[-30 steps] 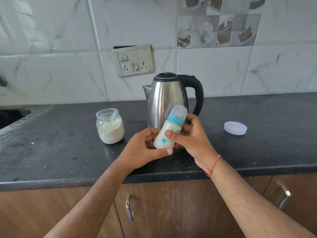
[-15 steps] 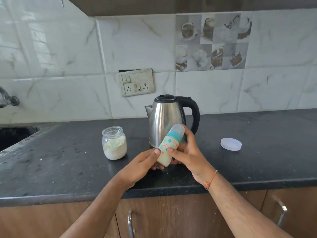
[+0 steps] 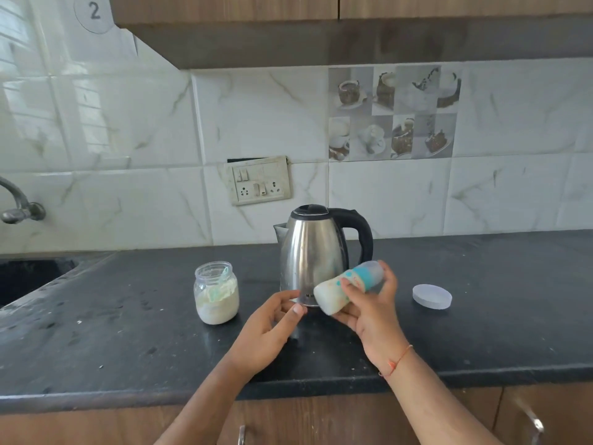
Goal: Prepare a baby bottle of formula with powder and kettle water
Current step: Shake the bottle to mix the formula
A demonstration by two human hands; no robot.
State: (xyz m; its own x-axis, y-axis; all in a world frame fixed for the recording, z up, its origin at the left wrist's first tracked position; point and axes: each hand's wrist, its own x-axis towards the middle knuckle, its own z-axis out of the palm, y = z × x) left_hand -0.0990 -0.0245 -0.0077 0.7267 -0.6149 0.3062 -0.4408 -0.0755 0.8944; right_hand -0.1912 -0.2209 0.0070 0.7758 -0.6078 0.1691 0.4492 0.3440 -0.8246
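My right hand point(image 3: 369, 313) grips a capped baby bottle point(image 3: 333, 295) with a teal collar and milky white contents, tilted almost on its side with its base toward the left. My left hand point(image 3: 269, 329) hovers just left of the bottle's base with loosely curled fingers, apart from it and holding nothing. Behind both hands stands a steel kettle point(image 3: 313, 252) with a black handle and lid. An open glass jar of white powder point(image 3: 216, 292) with a scoop inside sits left of the kettle on the black counter point(image 3: 112, 332).
A round white lid point(image 3: 431, 296) lies on the counter right of the kettle. A sink point(image 3: 29, 277) and tap point(image 3: 19, 207) are at the far left. A switch plate point(image 3: 260, 180) is on the tiled wall, and wooden cabinets hang overhead.
My left hand has let go of the bottle and drawn back left. My right hand has tipped the bottle from nearly upright to almost horizontal. The camera has tilted upward.
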